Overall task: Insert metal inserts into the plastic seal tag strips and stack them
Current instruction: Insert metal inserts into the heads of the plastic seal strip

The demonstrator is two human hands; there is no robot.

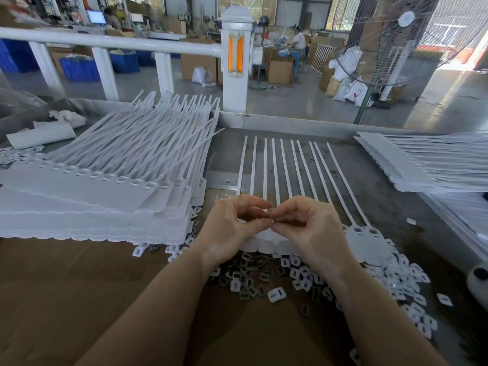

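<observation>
Your left hand and right hand meet fingertip to fingertip above the strip; what they pinch is too small to tell, probably one insert. Seat it squarely in a strip socket. The strip shows about ten tails. Left of the strip, one stack; right, another stack. Below the strip, inserts beyond counting.

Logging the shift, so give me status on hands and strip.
Left hand and right hand fingertips meet over tag strip; anything pinched hidden. Loose inserts heaped near wrists. Finished stack left. Nothing blocking.
</observation>
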